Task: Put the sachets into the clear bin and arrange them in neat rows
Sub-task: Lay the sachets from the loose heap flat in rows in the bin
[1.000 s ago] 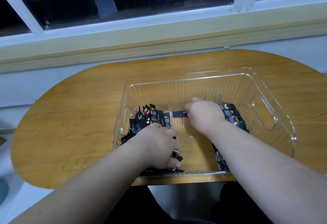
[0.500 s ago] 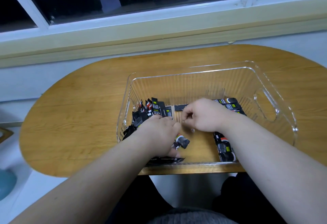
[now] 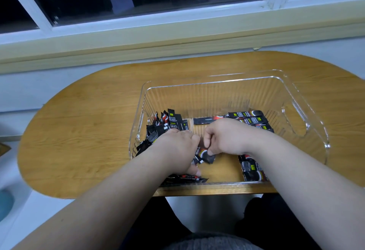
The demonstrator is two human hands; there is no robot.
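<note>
On the oval wooden table, the clear ribbed plastic bin is set at the near edge, within reach. Inside, a loose heap of black stick sachets is banked at the left wall, a flat row laid right. The heap is covered by the curled left hand (grip cannot be told); one sachet is pinched by the right hand, probably for the row.

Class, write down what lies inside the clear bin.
Black sachets: a jumbled pile left, flat rows right, one loose sachet pinched by the right grip. The left grip and both forearms hide whatever lies beneath them.
</note>
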